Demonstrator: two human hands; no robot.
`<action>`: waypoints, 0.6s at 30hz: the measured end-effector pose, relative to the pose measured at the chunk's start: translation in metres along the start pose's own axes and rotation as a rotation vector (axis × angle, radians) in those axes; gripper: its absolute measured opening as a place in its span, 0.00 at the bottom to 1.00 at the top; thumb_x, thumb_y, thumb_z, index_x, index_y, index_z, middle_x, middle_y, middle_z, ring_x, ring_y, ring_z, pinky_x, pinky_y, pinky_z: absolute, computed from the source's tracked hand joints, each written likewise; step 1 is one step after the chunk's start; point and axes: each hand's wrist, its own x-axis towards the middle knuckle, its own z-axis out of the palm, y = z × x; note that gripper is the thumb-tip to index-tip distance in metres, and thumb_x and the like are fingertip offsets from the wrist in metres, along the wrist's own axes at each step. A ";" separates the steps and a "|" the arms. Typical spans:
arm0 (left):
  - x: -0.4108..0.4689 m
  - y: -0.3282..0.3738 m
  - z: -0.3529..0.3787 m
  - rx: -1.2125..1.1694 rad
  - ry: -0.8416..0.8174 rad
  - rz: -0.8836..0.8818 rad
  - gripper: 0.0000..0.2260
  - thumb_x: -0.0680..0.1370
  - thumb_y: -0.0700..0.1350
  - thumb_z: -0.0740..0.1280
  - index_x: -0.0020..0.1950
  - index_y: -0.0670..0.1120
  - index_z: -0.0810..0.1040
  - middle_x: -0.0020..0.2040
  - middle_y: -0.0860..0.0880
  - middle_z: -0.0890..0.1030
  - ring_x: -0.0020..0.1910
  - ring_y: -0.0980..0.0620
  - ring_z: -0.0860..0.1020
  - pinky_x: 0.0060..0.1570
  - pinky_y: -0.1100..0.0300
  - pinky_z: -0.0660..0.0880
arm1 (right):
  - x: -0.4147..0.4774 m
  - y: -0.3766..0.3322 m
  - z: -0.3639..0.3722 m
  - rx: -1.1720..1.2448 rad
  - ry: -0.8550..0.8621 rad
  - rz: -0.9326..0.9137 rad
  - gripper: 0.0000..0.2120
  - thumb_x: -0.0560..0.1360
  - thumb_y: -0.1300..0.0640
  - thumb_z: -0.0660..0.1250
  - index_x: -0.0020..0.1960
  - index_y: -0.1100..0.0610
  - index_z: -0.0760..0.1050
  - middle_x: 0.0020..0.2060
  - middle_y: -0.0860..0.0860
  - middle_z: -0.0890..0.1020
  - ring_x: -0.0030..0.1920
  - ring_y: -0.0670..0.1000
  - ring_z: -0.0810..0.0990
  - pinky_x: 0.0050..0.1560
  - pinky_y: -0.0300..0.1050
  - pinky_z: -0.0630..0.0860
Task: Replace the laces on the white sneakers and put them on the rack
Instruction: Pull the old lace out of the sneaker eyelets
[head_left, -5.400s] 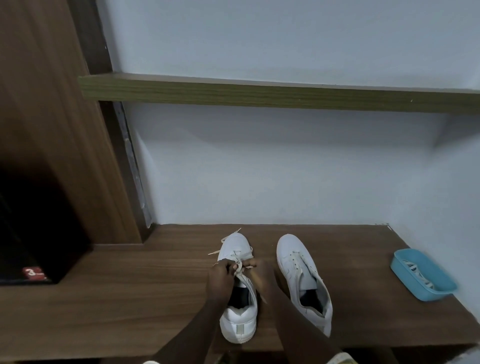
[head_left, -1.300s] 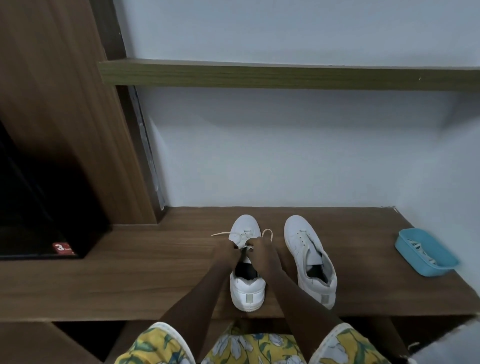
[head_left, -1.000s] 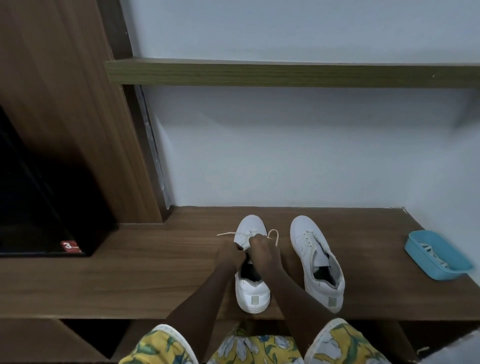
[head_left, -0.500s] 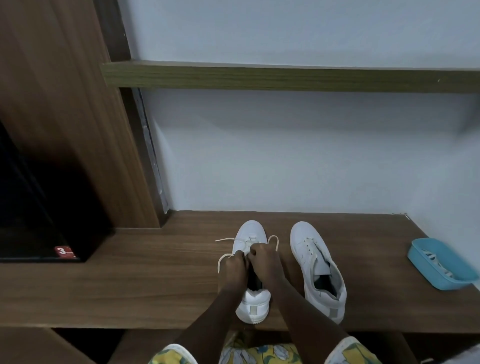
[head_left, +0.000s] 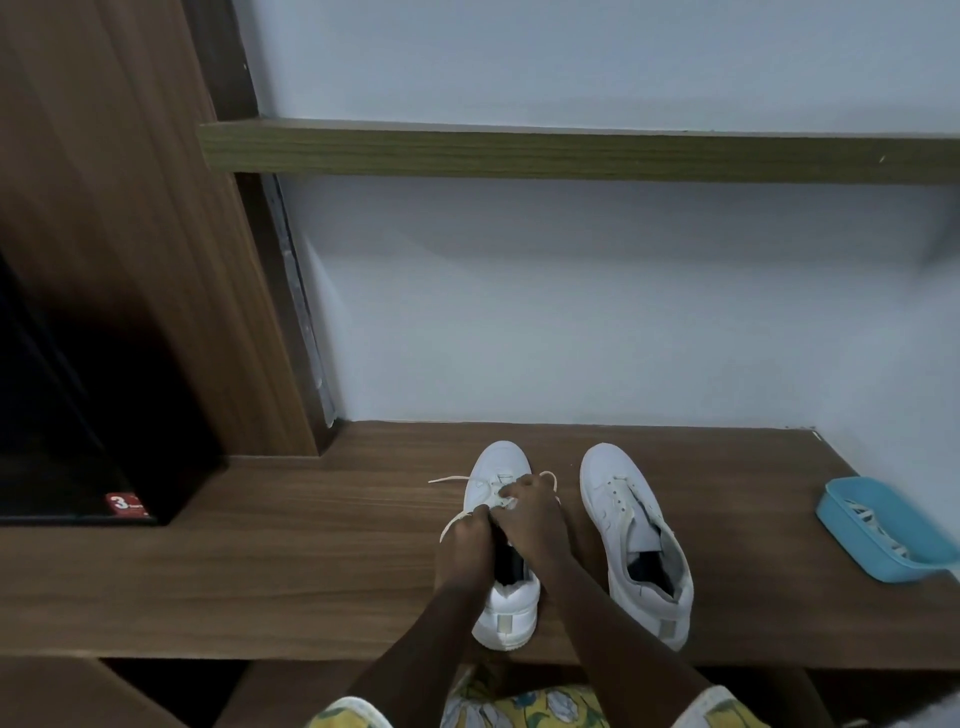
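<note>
Two white sneakers stand side by side on the wooden rack shelf (head_left: 311, 571), toes toward the wall. Over the left sneaker (head_left: 503, 467) both hands work a cream lace (head_left: 451, 478). My left hand (head_left: 465, 545) pinches a loop of lace at the shoe's left side. My right hand (head_left: 535, 514) pinches the lace above the tongue. One loose lace end lies on the shelf to the left. The right sneaker (head_left: 631, 535) stands untouched, its laces threaded through the eyelets.
A light blue plastic tray (head_left: 852, 540) holding laces sits at the shelf's right end, by the white wall. A greenish upper shelf (head_left: 519, 150) runs overhead. A brown cabinet panel (head_left: 130, 234) and dark opening with a red label (head_left: 123, 503) stand left.
Over the last second my hands stayed on the left sneaker; the left hand drew a lace loop out to the shoe's left side. The view shifted slightly.
</note>
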 end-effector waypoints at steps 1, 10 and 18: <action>0.001 0.000 0.001 -0.014 -0.003 -0.004 0.07 0.78 0.41 0.61 0.55 0.44 0.75 0.49 0.48 0.81 0.46 0.51 0.80 0.47 0.59 0.77 | -0.002 -0.002 0.000 -0.112 -0.018 -0.056 0.14 0.75 0.54 0.65 0.58 0.57 0.79 0.61 0.50 0.74 0.60 0.52 0.74 0.59 0.43 0.73; 0.000 -0.001 0.002 0.003 0.002 -0.024 0.07 0.77 0.41 0.64 0.54 0.46 0.74 0.47 0.49 0.81 0.45 0.52 0.80 0.45 0.59 0.79 | -0.008 -0.004 -0.002 -0.233 -0.020 -0.154 0.12 0.81 0.57 0.56 0.57 0.60 0.76 0.55 0.53 0.79 0.54 0.51 0.78 0.50 0.41 0.73; 0.001 -0.002 0.001 -0.008 0.003 -0.060 0.09 0.80 0.40 0.55 0.52 0.43 0.75 0.47 0.45 0.80 0.46 0.44 0.79 0.44 0.53 0.75 | 0.002 0.013 -0.010 0.013 0.051 0.007 0.05 0.74 0.61 0.64 0.43 0.62 0.77 0.41 0.55 0.78 0.44 0.53 0.77 0.41 0.43 0.72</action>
